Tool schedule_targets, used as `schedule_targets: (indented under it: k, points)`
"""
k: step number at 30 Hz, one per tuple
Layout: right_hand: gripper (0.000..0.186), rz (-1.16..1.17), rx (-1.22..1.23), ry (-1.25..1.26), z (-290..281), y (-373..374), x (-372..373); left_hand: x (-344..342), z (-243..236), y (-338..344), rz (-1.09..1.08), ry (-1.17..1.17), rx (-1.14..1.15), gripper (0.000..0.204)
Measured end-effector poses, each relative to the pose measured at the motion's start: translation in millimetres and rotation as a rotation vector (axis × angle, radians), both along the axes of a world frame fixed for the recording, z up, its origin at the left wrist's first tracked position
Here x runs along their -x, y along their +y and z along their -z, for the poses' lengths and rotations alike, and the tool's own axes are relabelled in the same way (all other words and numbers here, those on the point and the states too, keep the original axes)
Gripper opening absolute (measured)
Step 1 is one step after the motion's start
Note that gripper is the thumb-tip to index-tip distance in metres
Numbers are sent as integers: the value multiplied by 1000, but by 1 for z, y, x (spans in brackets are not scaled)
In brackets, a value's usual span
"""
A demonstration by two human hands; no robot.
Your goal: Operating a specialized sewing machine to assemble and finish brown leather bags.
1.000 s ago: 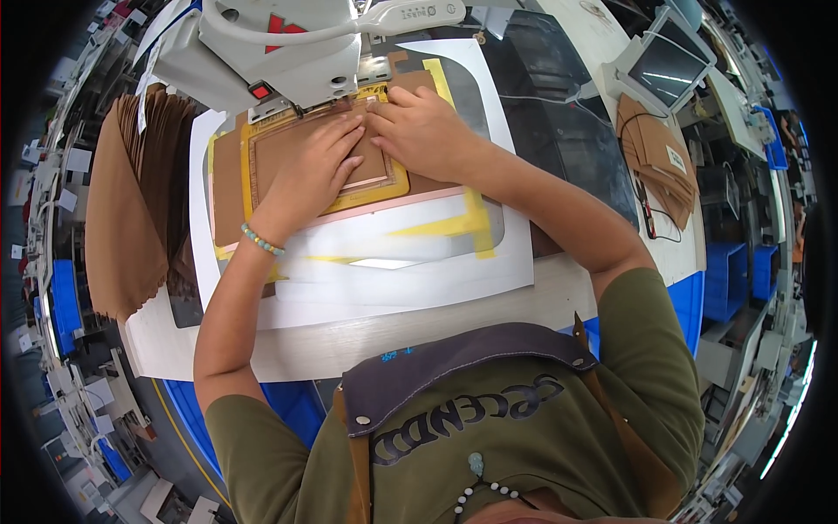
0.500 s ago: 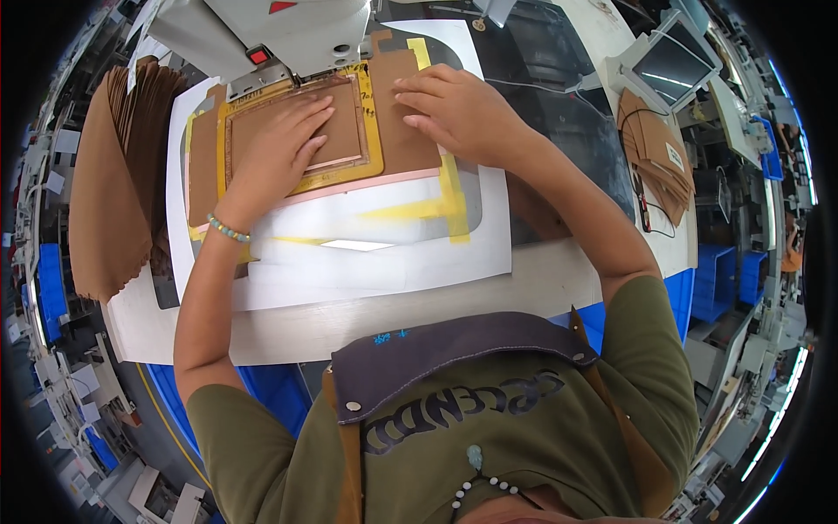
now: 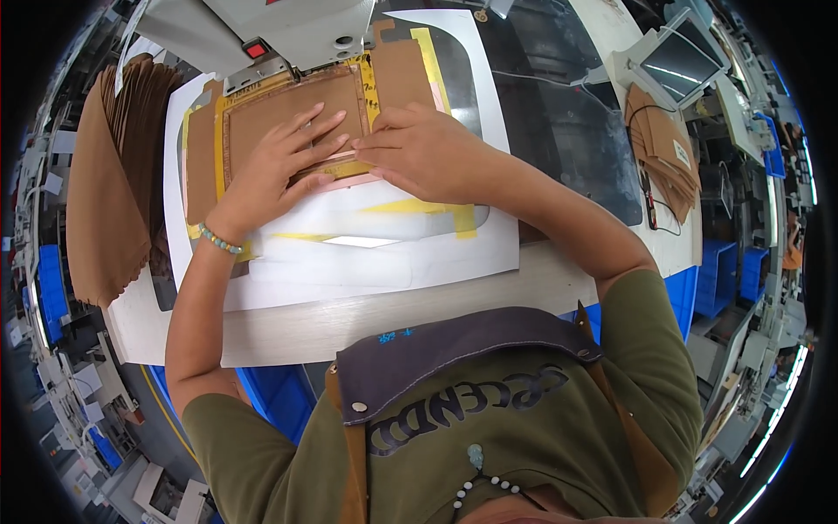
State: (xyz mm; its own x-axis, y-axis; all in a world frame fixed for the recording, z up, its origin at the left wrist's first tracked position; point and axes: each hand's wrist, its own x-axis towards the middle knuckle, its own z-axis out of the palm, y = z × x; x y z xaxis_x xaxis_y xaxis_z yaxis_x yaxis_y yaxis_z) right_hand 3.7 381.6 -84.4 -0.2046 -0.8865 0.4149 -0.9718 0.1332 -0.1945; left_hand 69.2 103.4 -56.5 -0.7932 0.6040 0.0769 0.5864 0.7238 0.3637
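A yellow rectangular frame lies on a brown sheet, under the head of a sewing machine. Inside the frame sits a brown panel with a pale border strip. My left hand rests on the panel and the frame's near side, fingers spread and thumb out. My right hand lies over the frame's near right corner, its fingers stretched left and their tips touching the border beside my left fingers. It covers that corner.
Beneath is a white sheet with yellow tape. A stack of brown pieces hangs at the left. More brown pieces and a screen stand at the right. Blue bins are beyond the table.
My right hand has moved left and nearer me, from the brown sheet's right part onto the frame's corner. My left hand has shifted slightly right and toward me, still on the panel.
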Motion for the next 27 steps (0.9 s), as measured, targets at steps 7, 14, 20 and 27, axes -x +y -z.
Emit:
schedule_targets:
  k: [7,14,20,27]
  points:
    - [22,16,52,-55,-2,-3,-4,2,-2,-1,12,3,26,60]
    - [23,37,59,-16,-1,-6,-2,11,-9,-5,40,-10,75,63]
    - [25,44,44,5,0,-9,3,18,-8,-7,55,6,72,62]
    - [30,61,-29,-40,1,-14,16,38,-3,-14,99,45,51,61]
